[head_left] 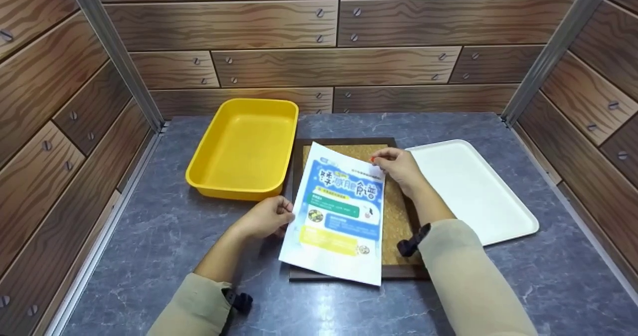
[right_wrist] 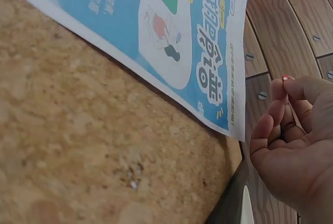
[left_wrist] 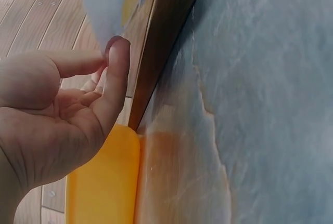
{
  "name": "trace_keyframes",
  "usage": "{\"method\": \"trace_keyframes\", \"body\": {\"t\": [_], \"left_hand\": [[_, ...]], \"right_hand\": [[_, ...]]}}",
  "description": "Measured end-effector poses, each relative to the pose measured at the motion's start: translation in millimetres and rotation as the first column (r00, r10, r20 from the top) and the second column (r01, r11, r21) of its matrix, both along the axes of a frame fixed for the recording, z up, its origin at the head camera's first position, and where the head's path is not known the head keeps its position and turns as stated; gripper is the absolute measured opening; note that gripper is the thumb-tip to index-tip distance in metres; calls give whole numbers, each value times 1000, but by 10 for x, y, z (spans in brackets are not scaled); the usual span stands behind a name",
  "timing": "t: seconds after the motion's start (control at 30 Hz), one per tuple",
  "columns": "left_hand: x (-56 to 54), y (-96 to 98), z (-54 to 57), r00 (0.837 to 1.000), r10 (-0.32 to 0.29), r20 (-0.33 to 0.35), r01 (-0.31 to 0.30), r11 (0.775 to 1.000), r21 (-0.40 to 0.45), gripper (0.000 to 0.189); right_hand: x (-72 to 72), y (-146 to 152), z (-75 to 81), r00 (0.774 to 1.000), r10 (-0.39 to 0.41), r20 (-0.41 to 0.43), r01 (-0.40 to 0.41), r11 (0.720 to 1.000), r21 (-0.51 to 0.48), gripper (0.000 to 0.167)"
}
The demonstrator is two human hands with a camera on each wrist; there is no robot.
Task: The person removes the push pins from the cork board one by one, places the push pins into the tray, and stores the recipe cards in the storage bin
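Pinches left edge of sheet (head_left: 339, 211) with left hand (head_left: 266, 217). Grips small red piece (head_left: 373, 159) in fingertips of right hand (head_left: 402, 170), near sheet's top right corner. Holds sheet aslant over corkboard (head_left: 398, 226), lower left corner past dark frame (head_left: 406, 272). Left of corkboard, yellow tray (head_left: 244, 146); right, white tray (head_left: 463, 191). Beneath, grey table (head_left: 124, 256).

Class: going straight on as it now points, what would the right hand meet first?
The right hand would probably meet the printed sheet near its upper right corner, though depth is unclear.
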State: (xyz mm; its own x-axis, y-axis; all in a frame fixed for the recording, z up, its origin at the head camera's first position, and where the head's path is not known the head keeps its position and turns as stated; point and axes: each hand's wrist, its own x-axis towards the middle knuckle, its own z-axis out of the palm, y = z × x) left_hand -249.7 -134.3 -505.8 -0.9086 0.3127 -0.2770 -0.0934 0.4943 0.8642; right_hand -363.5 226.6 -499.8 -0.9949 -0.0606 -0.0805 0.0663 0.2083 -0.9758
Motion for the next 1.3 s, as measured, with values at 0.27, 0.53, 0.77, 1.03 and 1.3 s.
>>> {"method": "trace_keyframes", "body": {"t": [0.27,0.53,0.77,1.03,1.3], "left_hand": [[3,-61,107,996,28,-80,-32,999,-39,9],[-21,-177,252,995,71,-64,-70,997,14,11],[-90,-367,388,992,127,-27,-123,986,114,15],[-212,-613,472,975,223,-11,-219,965,148,18],[-343,-869,504,948,319,3,-317,938,143,25]], "right_hand": [[54,117,125,998,9,-59,-13,998,-69,19],[74,261,98,995,-28,-97,2,968,-252,16],[86,373,66,996,-51,-78,12,898,-440,32],[108,479,58,997,-25,-71,-7,911,-413,33],[128,708,-5,999,-16,-43,0,936,-351,33]]}}
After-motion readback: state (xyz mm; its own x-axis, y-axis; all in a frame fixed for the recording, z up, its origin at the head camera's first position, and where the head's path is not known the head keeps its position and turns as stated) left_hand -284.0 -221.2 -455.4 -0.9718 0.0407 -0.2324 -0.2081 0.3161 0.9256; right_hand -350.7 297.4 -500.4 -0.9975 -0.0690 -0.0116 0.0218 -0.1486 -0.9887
